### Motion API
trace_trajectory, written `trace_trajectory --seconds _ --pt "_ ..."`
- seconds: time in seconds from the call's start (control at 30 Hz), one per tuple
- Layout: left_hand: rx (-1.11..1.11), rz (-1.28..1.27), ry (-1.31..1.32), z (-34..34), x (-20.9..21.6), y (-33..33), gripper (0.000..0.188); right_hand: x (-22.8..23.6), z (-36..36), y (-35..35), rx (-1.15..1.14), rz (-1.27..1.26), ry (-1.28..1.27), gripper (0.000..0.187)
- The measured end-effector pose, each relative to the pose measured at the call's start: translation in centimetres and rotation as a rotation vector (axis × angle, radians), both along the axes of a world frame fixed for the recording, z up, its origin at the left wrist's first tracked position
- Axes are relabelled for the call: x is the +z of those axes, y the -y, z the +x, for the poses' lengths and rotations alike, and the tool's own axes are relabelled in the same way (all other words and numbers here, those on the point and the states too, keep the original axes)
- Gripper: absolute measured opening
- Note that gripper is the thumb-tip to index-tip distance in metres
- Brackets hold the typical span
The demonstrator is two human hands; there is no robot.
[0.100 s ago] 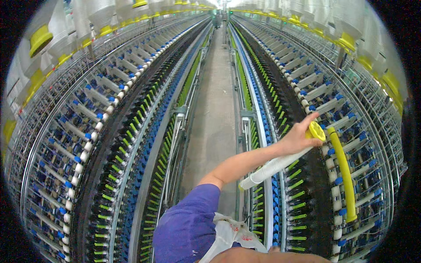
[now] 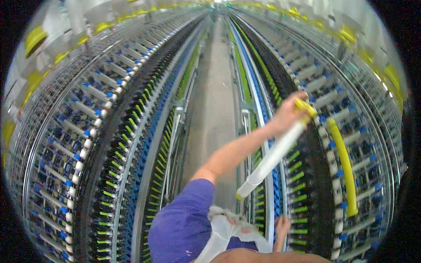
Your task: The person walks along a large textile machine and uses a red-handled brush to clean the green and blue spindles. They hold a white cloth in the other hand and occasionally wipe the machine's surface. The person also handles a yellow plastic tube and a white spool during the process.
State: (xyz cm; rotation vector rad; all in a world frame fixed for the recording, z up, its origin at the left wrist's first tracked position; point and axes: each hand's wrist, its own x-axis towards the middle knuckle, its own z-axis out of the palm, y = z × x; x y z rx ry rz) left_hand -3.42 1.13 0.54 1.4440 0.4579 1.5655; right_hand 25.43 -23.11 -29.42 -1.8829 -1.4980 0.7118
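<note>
My left hand (image 2: pixel 287 115) is stretched out to the right, closed round the yellow flanged end of a long bobbin (image 2: pixel 272 161) wound with white roving. The bobbin slants down toward me, its lower yellow tip hanging over the rail beside the aisle. Low at the right, my right hand (image 2: pixel 283 227) is by the row of green spindles (image 2: pixel 298 220); its fingers are small and blurred, and I cannot make out what they hold. A bare yellow tube (image 2: pixel 344 168) lies along the right machine's white rollers and grey arms, beyond the bobbin.
Spinning frames with green spindles (image 2: pixel 117 164) and white rollers (image 2: pixel 79 165) line both sides. Between them the narrow aisle floor (image 2: pixel 215 87) runs away from me. Metal rails (image 2: pixel 179 127) edge it. White roving packages with yellow ends (image 2: pixel 36 39) hang overhead.
My left hand has moved up and left with the bobbin, which now slants more steeply. My right hand has come into fuller view at the lower right. The yellow tube stays on the machine.
</note>
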Motion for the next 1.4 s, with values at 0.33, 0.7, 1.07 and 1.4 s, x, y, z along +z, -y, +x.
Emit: trace_trajectory --seconds 0.33,0.7,1.07,1.4 --pt "-0.090 -0.482 0.363 -4.1 -10.2 0.5 0.050 19.0 -19.7 -16.3 0.238 1.015 -0.081 0.023" --pt "-0.149 -0.653 0.346 -2.9 -12.9 -0.1 0.053 19.5 -20.8 -20.1 0.305 0.894 0.033 0.019" --pt "0.032 -0.919 0.256 -2.7 -21.8 8.3 0.033 9.2 -16.8 -8.9 0.480 0.433 -0.302 0.024" --pt "-0.057 -1.429 0.495 -2.5 -26.5 21.6 0.026 4.3 -11.6 3.7 0.581 0.105 -0.534 0.024"
